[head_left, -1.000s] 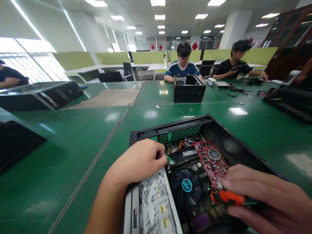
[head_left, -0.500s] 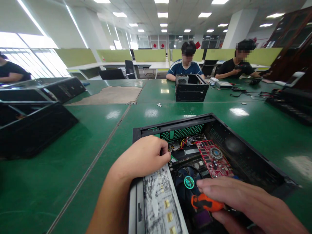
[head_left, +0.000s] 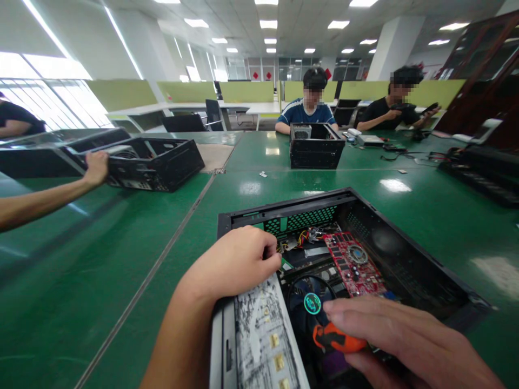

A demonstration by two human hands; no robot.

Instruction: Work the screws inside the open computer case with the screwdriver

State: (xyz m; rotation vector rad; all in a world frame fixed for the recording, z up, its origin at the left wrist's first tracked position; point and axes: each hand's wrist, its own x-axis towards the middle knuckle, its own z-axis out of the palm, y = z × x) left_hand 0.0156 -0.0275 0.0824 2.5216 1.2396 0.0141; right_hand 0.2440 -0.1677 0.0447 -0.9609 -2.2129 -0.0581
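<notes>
A black computer case (head_left: 290,202) lies open before me on the green table. My left hand (head_left: 247,259) rests over its near-left edge beside a scuffed white metal panel (head_left: 257,337); the fingers curl inward and their tips are partly hidden. In my right hand (head_left: 397,335) is an orange and black screwdriver (head_left: 340,337), its handle between thumb and fingers, over the inside of the case; the tip is out of sight. Just left of that hand sits a cooling fan (head_left: 312,303) with a round green label. Beyond it lies a red graphics card (head_left: 357,262).
At left, another person's hand (head_left: 96,167) grips a second black case (head_left: 162,170). Across the table, a co-worker (head_left: 310,111) sits behind another case (head_left: 316,151). A further person (head_left: 391,111) holds a dark object at right. Cables and dark equipment (head_left: 482,173) lie at far right.
Another person's arm has come in from the left, and the black case there has shifted right and away. The person at right has raised a dark object. My hands have hardly moved.
</notes>
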